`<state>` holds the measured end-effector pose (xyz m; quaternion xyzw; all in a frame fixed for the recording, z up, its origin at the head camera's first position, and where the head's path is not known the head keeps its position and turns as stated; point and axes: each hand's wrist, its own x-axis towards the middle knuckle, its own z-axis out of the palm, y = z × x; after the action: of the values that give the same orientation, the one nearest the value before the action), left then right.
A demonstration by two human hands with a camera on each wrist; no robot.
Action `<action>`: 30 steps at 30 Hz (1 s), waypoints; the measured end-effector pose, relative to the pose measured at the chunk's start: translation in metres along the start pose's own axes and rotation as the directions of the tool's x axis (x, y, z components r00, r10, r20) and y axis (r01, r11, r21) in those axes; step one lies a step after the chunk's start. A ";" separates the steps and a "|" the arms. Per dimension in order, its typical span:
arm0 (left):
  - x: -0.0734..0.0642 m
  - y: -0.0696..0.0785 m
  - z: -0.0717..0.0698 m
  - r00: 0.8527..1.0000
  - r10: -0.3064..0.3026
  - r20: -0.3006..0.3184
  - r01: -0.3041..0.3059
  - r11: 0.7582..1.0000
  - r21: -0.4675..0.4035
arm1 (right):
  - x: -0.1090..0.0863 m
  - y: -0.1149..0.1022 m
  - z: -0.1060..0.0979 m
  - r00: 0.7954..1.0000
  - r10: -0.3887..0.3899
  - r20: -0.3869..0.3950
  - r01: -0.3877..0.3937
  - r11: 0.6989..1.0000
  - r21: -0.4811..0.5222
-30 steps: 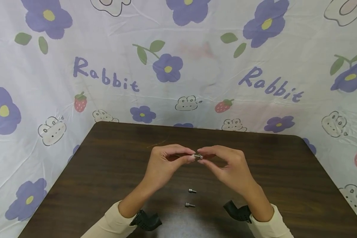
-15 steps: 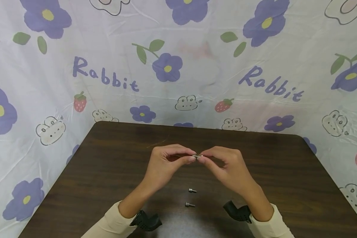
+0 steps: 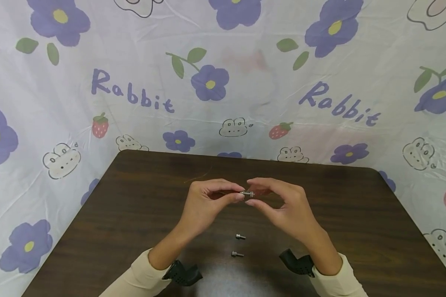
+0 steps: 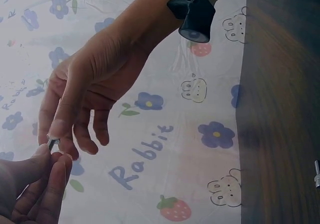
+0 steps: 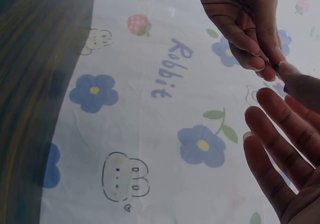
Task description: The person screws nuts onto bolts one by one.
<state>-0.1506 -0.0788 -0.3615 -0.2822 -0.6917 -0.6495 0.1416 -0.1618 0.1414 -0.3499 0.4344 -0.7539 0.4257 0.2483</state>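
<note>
A small silver bolt (image 3: 250,194) lies level above the table, its thicker end pointing right. My left hand (image 3: 202,204) pinches its thinner end between thumb and forefinger. Around the thicker end, my right hand (image 3: 291,206) keeps thumb and forefinger parted, one above and one below. In the left wrist view the bolt (image 4: 52,143) shows between the two hands' fingertips. The right wrist view has the right hand's other fingers (image 5: 280,144) loosely extended. Two similar bolts rest on the table below the hands, an upper bolt (image 3: 240,236) and a lower bolt (image 3: 237,254).
The dark brown wooden table (image 3: 134,218) reaches back to a white cloth (image 3: 252,95) printed with flowers, rabbits and strawberries. A thin strand (image 3: 198,178) lies near the far side. Black camera mounts (image 3: 183,273) sit at both wrists.
Half a second ago the right thumb and forefinger were closed on the bolt's thicker end; now they are spread apart from it. The left hand's pinch has stayed put.
</note>
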 end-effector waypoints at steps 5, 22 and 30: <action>-0.001 -0.001 0.000 1.000 0.002 0.000 -0.002 1.000 -0.019 | 0.002 0.004 0.002 0.993 -0.111 -0.039 0.111 0.994 0.000; 0.000 -0.001 0.000 1.000 0.004 0.006 -0.004 0.999 -0.045 | 0.003 0.003 0.003 0.992 -0.111 -0.053 0.112 0.994 0.006; -0.001 0.000 0.001 1.000 0.003 0.015 -0.002 0.999 -0.046 | -0.001 0.000 0.002 1.000 0.010 0.013 -0.010 1.000 -0.009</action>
<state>-0.1502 -0.0784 -0.3621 -0.2911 -0.6773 -0.6630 0.1304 -0.1616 0.1403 -0.3517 0.4322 -0.7596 0.4208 0.2432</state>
